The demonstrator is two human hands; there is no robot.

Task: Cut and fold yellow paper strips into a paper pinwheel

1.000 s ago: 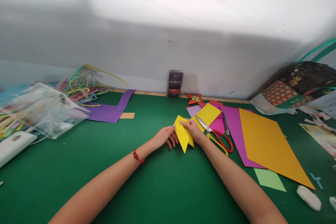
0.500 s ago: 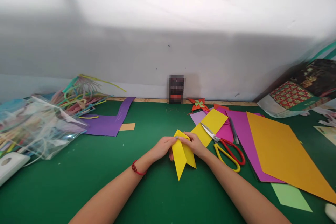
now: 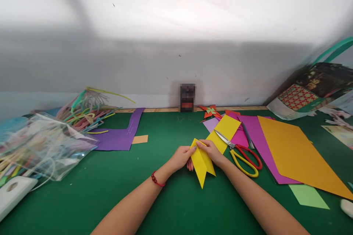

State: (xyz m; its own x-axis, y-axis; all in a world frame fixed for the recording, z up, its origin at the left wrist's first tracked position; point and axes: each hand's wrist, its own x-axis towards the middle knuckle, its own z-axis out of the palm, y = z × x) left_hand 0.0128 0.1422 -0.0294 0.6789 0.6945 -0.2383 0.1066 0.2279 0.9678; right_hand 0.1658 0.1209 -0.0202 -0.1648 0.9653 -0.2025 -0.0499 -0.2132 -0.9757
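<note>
Head view: both hands work at one piece of folded yellow paper, held over the green table in front of the person, between the two forearms; whether its lower tips touch the surface I cannot tell. The paper comes to a point at the far end and splits into two pointed tails at the near end, the left one longer. The left hand has its fingers closed on the paper's left edge, thumb on the upper face and the other fingers curled below, partly hidden. The right hand pinches the upper right edge, its thumb close to the left thumb; its fingers behind the paper cannot be seen. The step in hand looks like setting or pressing a fold near the top point, with both thumbs gathered there. The next move would seem to call for holding the layers aligned with one hand while the other runs firmly along the crease, so that the tails do not slip out of line. The scissors lie just beyond the right hand, out of its grasp, with their blades across a flat yellow sheet; cutting does not appear to be part of this step.
</note>
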